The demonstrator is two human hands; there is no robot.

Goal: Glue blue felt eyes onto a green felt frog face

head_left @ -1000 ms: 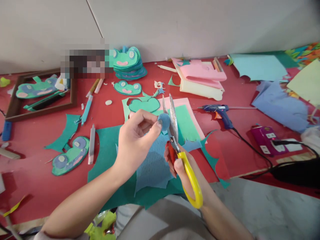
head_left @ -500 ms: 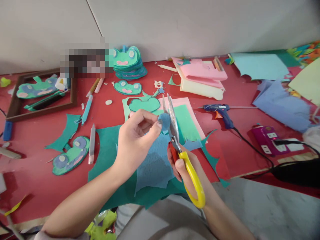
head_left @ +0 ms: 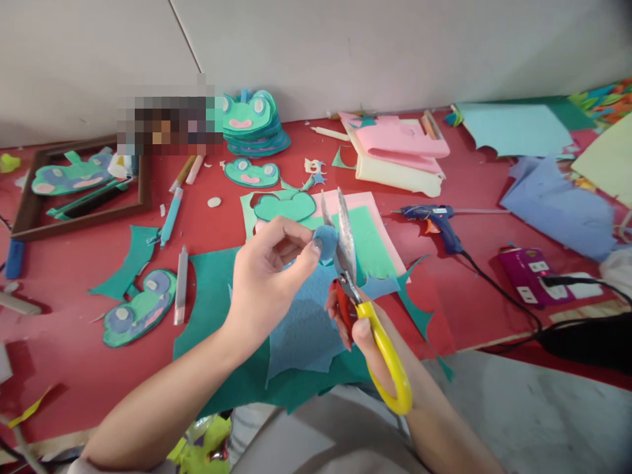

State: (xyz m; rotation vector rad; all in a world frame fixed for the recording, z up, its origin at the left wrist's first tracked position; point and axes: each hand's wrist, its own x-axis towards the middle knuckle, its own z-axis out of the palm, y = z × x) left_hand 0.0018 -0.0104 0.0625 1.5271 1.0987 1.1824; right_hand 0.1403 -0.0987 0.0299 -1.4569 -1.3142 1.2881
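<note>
Between thumb and fingers, my left hand (head_left: 271,283) pinches a small round piece of blue felt (head_left: 325,242). My right hand (head_left: 368,329) grips scissors (head_left: 388,359) with one yellow and one red handle. Their blades point away from me and stand apart, with the felt's right edge beside or between them. Beneath my hands lies a larger blue felt sheet (head_left: 306,329) on dark green felt (head_left: 212,296). Past the blades, a green frog-head cutout (head_left: 286,207) rests on light green and pink sheets.
Finished felt frog faces form a stack (head_left: 254,125) at the back. A wooden frame (head_left: 83,227) stands left. On the right are a blue glue gun (head_left: 429,220) with its cord, a purple power strip (head_left: 528,280) and blue felt (head_left: 563,204). Folded pink felt (head_left: 399,141) lies behind.
The scissor blades have spread wider apart, and the handles have shifted slightly right and down with my right hand. My left hand stays nearly still with the blue felt piece.
</note>
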